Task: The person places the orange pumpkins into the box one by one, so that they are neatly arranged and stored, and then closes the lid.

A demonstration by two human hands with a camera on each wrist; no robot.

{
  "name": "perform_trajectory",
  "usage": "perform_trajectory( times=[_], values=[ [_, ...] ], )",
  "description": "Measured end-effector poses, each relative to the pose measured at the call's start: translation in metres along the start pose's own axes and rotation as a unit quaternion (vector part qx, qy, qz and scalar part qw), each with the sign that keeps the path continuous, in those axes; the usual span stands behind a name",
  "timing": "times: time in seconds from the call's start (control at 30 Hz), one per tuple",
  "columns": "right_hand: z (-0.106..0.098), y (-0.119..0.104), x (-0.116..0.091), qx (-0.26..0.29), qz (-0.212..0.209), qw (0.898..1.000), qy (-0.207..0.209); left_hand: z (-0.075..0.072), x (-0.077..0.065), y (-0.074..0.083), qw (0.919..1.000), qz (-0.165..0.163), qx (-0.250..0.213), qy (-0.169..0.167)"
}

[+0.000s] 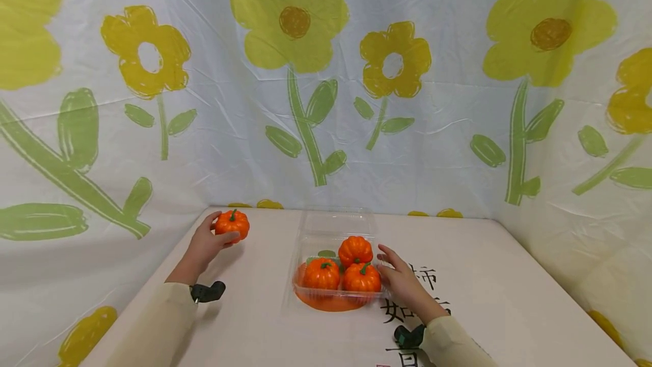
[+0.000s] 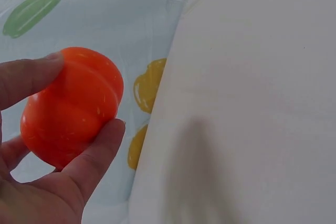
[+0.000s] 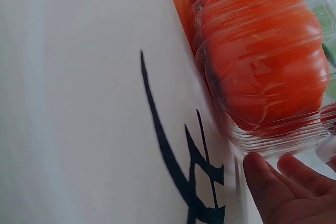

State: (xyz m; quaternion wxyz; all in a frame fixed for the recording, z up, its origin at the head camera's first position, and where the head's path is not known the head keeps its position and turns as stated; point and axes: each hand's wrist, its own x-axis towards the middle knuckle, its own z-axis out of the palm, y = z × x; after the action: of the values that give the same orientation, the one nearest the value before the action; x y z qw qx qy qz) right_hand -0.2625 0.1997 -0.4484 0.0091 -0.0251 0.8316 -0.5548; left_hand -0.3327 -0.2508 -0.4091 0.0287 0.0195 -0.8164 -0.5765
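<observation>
Nearest you: your two cream sleeves (image 1: 158, 321), a dark device at each wrist, over a pale table (image 1: 260, 316). Black printed characters (image 1: 427, 276) lie on its surface beneath and beside your right arm.

Your right hand (image 1: 399, 282): grasping nothing, fingers loosely extended, fingertips at the right end wall of a clear plastic container (image 1: 318, 245). Whether they press on it, you cannot tell from these views.

Container: set over an orange print (image 1: 331, 304) on the table. Inside, three orange pumpkins: front-left one (image 1: 320, 276), front-right one (image 1: 363, 281) and rear one (image 1: 355, 248), the last just behind the front-right.

Farther, at the left: your left hand (image 1: 205, 242) grasps a fourth pumpkin (image 1: 232, 226), thumb and fingers around its sides, green stem up, held above the table near its far-left corner, well apart from the container.

Container's lid (image 1: 336, 222): hinged back, open, toward the far edge. Behind everything: a white curtain (image 1: 443, 146) printed with yellow flowers.
</observation>
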Motion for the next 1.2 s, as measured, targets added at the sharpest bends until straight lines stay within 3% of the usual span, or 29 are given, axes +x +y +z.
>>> perform_trajectory(
  times=[0.3, 0.77, 1.2],
  values=[
    [0.001, 0.002, -0.001, -0.002, 0.0, 1.0, 0.002, 0.002, 0.001, -0.002, 0.9987, 0.011, -0.044, -0.023],
    [0.001, -0.001, -0.003, -0.013, -0.012, 1.0, 0.01, 0.007, 0.003, 0.002, 0.999, 0.009, -0.035, -0.026],
    [0.002, 0.0, -0.001, -0.013, -0.005, 1.0, 0.015, 0.018, -0.005, 0.016, 0.9984, 0.034, -0.006, -0.044]
  ],
)
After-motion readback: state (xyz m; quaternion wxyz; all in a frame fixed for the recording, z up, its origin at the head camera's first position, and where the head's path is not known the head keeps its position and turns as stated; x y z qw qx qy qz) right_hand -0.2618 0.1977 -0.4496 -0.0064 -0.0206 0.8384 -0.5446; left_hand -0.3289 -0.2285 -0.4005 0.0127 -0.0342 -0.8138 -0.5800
